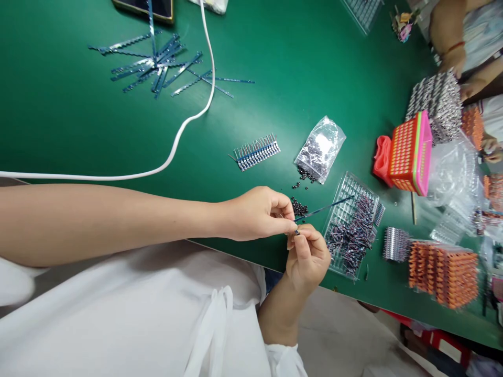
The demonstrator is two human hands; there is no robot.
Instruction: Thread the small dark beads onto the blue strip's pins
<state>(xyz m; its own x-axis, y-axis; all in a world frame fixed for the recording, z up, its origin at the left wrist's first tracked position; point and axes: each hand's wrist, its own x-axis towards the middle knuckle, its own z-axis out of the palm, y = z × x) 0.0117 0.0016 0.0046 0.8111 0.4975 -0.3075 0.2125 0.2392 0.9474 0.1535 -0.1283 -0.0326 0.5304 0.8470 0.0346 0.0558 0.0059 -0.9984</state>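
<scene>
My left hand (259, 213) reaches in from the left, its thumb and fingers pinched at the near end of a thin dark-blue metal strip (324, 209). The strip points away to the right, over the edge of a clear tray. Just below, my right hand (308, 256) comes up with thumb and forefinger closed on a small dark part (297, 232), whose exact kind I cannot make out. The fingertips of both hands almost meet. Beside my left fingers lies a small pile of black beads (299, 207).
A clear plastic tray (334, 222) holds many thin-leaded pieces. Near it lie a bag of black parts (320, 149) and a row of leaded components (257, 152). Loose blue strips (157, 65), a white cable (181, 131), baskets (408, 152) and orange stacks (444, 275) surround. A co-worker's arm (448, 34) shows top right.
</scene>
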